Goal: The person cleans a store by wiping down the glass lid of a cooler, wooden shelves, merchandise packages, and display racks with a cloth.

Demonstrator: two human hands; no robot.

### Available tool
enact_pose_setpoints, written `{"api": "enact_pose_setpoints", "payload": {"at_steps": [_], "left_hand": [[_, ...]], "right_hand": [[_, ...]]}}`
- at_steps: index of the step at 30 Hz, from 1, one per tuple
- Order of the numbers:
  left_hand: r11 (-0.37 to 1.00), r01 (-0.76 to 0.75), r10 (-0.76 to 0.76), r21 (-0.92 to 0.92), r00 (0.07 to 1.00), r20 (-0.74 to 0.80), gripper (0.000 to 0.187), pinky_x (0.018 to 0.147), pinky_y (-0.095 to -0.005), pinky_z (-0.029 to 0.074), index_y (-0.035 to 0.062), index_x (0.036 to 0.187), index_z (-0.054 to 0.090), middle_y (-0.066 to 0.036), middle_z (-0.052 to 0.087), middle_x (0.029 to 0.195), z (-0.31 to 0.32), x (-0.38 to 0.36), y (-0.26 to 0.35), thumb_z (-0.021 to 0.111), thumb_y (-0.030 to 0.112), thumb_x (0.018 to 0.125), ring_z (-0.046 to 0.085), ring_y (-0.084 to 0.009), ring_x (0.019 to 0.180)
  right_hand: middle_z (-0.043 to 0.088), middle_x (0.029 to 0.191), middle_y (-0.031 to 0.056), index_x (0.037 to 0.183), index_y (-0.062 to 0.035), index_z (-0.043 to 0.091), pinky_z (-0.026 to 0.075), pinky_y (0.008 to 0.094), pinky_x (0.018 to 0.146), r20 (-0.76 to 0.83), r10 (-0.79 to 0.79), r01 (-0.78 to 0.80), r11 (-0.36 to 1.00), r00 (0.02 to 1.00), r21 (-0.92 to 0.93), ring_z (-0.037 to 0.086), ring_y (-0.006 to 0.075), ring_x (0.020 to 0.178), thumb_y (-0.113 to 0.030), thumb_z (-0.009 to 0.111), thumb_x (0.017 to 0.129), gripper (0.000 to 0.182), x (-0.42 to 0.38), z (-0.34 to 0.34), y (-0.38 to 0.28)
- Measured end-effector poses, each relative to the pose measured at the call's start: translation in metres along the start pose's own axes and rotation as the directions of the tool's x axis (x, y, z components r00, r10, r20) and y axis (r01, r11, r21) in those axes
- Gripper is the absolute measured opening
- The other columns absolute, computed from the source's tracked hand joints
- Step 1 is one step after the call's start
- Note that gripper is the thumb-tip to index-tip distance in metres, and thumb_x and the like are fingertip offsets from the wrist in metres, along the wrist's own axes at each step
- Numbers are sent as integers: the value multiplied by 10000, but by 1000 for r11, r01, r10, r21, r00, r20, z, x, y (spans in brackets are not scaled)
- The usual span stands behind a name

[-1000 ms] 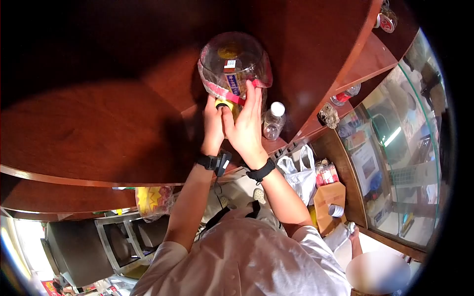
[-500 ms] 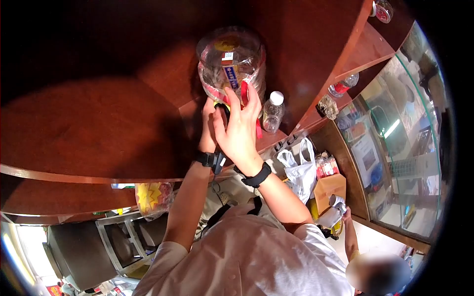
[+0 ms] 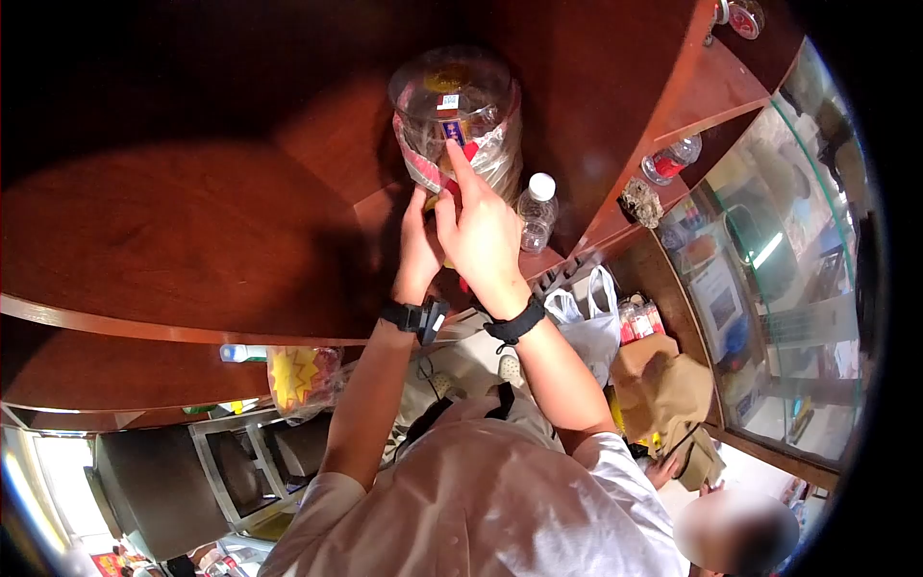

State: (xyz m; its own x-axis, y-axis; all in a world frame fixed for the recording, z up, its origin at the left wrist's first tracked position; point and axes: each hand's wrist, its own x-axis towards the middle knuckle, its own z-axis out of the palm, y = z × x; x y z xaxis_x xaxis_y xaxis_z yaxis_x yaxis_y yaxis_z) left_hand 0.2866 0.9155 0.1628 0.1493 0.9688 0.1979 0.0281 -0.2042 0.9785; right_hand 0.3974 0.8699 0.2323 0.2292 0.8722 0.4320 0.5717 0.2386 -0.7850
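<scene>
Clear, round jar (image 3: 478, 108) at upper centre of frame; crinkled plastic wrap (image 3: 502, 154) around it, pink-red trim. White sticker (image 3: 448, 102), blue label (image 3: 454, 133): print too small to read. Right hand (image 3: 481, 238): index finger extended over jar front, other fingers curled. Left hand (image 3: 420, 252) at jar's lower left; whether either pinches, cannot tell. White-capped bottle (image 3: 537, 216) just beside right hand, limiting room. Smooth brown wood surface (image 3: 183, 240) stretches left, front edge curved.
</scene>
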Motion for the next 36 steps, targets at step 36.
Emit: {"api": "enact_pose_setpoints", "payload": {"at_steps": [36], "left_hand": [[842, 74, 23, 534, 984, -174, 533, 879, -295, 501, -8, 1202, 641, -108, 680, 969, -27, -187, 137, 431, -118, 725, 649, -198, 933]], "right_hand": [[638, 740, 166, 1356, -83, 568, 519, 443, 620, 605, -237, -3, 930, 760, 368, 673, 345, 684, -177, 646, 946, 428, -63, -82, -22]]}}
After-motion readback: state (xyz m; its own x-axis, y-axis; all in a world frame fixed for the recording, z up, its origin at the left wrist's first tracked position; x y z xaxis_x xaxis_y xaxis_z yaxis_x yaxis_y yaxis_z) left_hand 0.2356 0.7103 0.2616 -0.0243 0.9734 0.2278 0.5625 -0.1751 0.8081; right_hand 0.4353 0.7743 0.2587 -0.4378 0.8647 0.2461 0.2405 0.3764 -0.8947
